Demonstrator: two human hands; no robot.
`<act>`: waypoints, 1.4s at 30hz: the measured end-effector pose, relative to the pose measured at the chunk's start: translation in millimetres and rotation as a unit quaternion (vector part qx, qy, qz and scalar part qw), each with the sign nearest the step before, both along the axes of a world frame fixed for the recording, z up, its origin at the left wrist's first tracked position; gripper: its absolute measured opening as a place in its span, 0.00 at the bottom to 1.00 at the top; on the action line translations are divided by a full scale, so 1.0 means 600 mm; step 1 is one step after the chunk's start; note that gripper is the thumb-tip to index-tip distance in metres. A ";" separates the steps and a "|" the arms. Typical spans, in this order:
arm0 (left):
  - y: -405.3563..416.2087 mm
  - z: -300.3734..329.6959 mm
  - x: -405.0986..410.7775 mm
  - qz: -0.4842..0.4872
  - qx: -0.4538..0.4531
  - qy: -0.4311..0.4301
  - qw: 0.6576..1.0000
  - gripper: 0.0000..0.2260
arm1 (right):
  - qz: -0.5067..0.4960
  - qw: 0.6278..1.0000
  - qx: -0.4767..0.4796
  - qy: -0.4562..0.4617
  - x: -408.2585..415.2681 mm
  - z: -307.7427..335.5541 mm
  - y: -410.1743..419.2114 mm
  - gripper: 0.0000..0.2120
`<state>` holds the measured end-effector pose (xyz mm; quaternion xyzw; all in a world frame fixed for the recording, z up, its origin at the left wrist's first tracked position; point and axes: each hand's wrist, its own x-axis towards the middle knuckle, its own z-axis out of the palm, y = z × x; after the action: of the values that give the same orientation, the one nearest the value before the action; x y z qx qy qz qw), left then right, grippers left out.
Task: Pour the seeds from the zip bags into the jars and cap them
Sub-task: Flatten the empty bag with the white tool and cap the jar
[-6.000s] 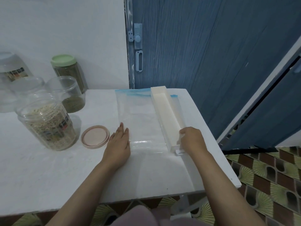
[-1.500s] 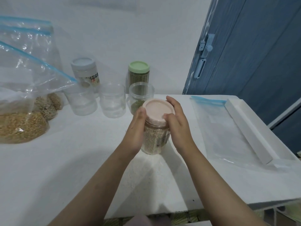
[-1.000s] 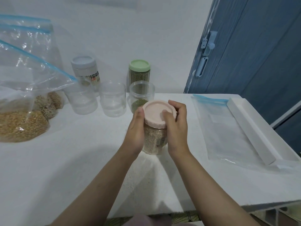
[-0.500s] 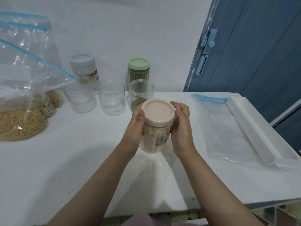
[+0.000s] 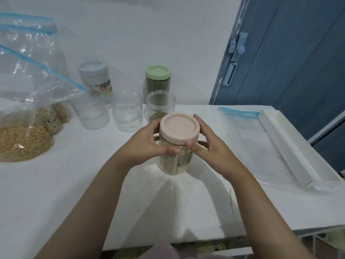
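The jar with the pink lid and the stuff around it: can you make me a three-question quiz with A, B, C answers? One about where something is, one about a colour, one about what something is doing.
1. Where does the flat empty zip bag lie?
A. right of the held jar
B. under the held jar
C. left of the bags of seeds

2. What colour is the lid on the tall jar of green seeds by the wall?
A. pink
B. green
C. blue

3. What is happening to the jar with the pink lid?
A. it lies on its side
B. it stands alone, open
C. both hands hold it, capped

Answers: 1 A, the bag lies flat by the table's right edge. 2 B, its cap is pale green. 3 C, the left hand and right hand curl round it with the lid on.
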<state>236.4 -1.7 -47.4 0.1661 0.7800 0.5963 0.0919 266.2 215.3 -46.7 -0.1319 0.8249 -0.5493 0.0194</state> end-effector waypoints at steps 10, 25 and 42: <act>-0.009 0.016 0.000 -0.044 -0.009 -0.033 0.998 0.39 | 0.075 0.994 -0.032 -0.066 -0.029 0.022 0.024 0.41; -0.007 -0.002 0.005 -0.024 -0.044 0.061 0.997 0.36 | 0.041 0.997 -0.048 0.038 -0.013 -0.002 -0.003 0.29; 0.121 -0.023 0.050 0.313 0.262 0.054 0.911 0.16 | -0.188 0.931 -0.295 0.100 -0.006 -0.030 -0.115 0.16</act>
<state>266.3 71.0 -61.1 -0.0369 0.6117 0.7674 -0.1883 262.7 146.2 -64.5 -0.0286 0.6332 -0.7452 -0.2069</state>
